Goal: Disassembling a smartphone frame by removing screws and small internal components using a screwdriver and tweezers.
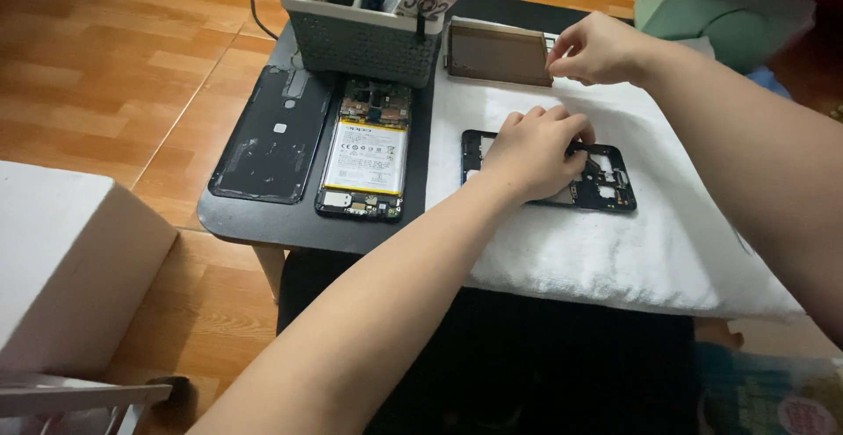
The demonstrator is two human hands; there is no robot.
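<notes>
Mid-disassembly, the left hand (536,150) presses fingers together on the black plastic phone mid-frame (606,185) on the white towel (632,251), while the right hand (597,49) pinches something tiny near the far brown rectangular tray (496,53); careful placement likely follows.

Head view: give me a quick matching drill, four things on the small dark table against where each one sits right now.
Things:
1. black plastic phone frame
2. opened phone with white battery
3. black phone back cover
4. brown rectangular tray

Places:
A. far left on the bare dark tabletop
B. far edge of the white towel, by the right hand
C. under the left hand, mid-towel
D. just in front of the grey basket

Pairs: 1-C, 2-D, 3-A, 4-B
</notes>
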